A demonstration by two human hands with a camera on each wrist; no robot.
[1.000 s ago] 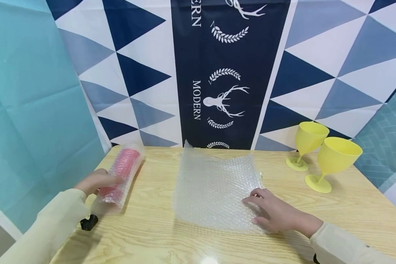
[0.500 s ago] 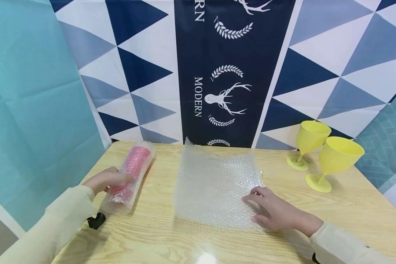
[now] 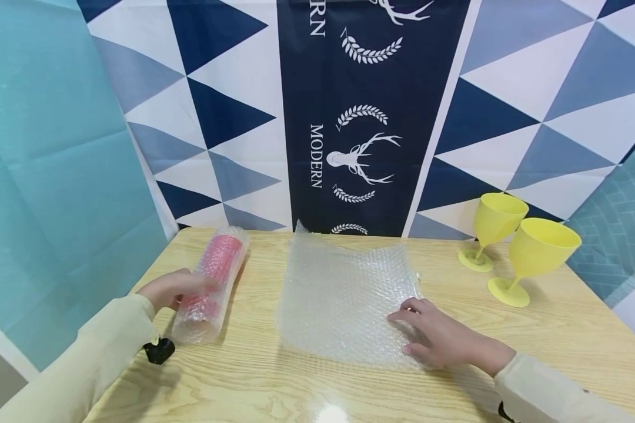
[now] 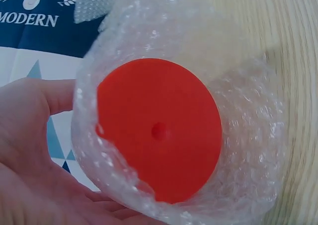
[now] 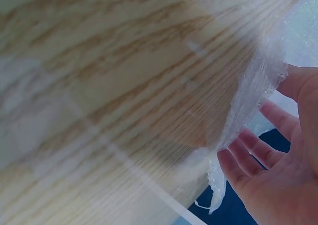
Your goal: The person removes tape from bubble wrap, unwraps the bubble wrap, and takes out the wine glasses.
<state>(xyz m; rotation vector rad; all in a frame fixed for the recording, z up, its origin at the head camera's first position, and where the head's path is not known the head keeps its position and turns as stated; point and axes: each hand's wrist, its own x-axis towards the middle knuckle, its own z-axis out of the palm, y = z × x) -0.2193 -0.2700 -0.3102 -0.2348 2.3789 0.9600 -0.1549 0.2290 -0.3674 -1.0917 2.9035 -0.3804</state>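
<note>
Bubble-wrapped red roll (image 3: 211, 282), lying on its side at the table's (image 3: 317, 382) left edge: cupped from the side by the left hand (image 3: 171, 289), fingers gently curved against the wrap. Bubble-wrap sheet (image 3: 344, 299), spread flat mid-table: near right corner pressed by the right hand (image 3: 439, 338), fingers straight and slightly spread. Two yellow goblets (image 3: 518, 247), upright, well apart at far right.
</note>
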